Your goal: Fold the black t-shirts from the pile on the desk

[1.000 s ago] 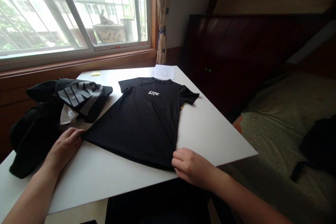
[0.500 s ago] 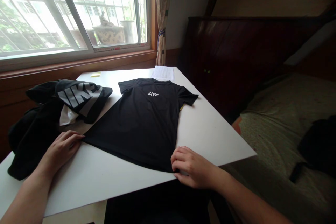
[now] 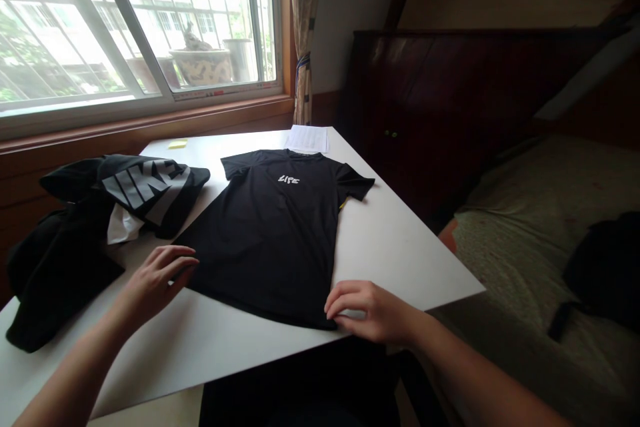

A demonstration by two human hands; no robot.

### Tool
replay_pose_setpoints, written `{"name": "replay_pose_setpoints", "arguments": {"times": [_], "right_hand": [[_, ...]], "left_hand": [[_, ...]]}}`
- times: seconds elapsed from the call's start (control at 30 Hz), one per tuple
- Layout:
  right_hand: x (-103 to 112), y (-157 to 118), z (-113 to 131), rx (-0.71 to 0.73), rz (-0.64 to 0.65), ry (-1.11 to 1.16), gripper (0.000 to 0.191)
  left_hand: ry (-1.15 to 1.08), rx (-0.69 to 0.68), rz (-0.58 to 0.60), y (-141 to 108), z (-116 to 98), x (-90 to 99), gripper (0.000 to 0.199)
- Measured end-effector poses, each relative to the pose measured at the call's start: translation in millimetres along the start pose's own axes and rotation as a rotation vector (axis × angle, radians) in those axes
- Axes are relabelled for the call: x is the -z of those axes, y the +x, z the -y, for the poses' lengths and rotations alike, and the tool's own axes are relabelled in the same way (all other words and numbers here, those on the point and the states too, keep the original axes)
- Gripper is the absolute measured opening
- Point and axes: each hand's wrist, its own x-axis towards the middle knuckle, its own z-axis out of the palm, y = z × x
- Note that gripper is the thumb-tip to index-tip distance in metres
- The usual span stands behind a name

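A black short-sleeved T-shirt (image 3: 265, 240) with small white lettering on its chest lies spread on the white table (image 3: 400, 240), collar away from me and hem towards me. My left hand (image 3: 163, 277) is over the hem's left end, fingers bent with a gap between thumb and forefinger; it holds nothing that I can see, and it hides that corner of the shirt. At the right end of the hem, my right hand (image 3: 360, 310) pinches the corner between thumb and fingertips.
Left of the shirt lies a heap of dark clothing (image 3: 65, 247) with large grey letters and a white piece. Sheets of paper (image 3: 309, 138) and a yellow note (image 3: 177, 144) rest at the far edge. A window (image 3: 200, 27) is behind; a cloth-covered bed (image 3: 540, 213) stands right.
My left hand has let go of the hem's left corner and moved right, over the shirt. My right hand stays at the right corner. The view has shifted slightly.
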Motion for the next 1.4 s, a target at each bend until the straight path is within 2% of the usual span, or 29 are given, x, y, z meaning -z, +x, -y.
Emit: {"name": "replay_pose_setpoints", "arguments": {"times": [0.1,0.23,0.3,0.37,0.47,0.57,0.8,1.03,1.2,1.4], "right_hand": [[20,5,-10,-0.032,-0.094,-0.074,0.014],[44,15,-36,-0.065,-0.177,-0.337,0.015],[50,21,-48,-0.027,-0.140,-0.475,0.015],[52,27,-57,0.020,-0.055,-0.598,0.016],[50,35,-61,0.072,0.090,-0.756,0.013],[49,40,-62,0.088,0.187,-0.876,0.011],[52,37,-64,0.122,0.238,-0.990,0.014],[59,26,-63,0.135,0.197,-0.924,0.016],[62,31,-61,0.150,0.173,-0.871,0.022],[62,36,-67,0.108,0.119,-0.804,0.017]], "left_hand": [[-0.131,-0.150,0.146,23,-58,-3.1,0.022],[-0.254,-0.293,0.189,45,-145,-7.3,0.019],[-0.265,-0.359,0.226,52,-182,-12.3,0.019],[-0.255,-0.404,0.279,57,-211,-20.0,0.024],[-0.188,-0.419,0.328,65,-235,-34.0,0.025],[-0.126,-0.430,0.335,72,-242,-44.5,0.009],[-0.167,-0.501,0.324,68,-227,-43.0,0.012],[-0.179,-0.533,0.341,64,-225,-35.6,0.012],[-0.175,-0.586,0.355,67,-223,-26.3,0.007],[-0.265,-0.593,0.374,64,-222,-26.3,0.004]]}}
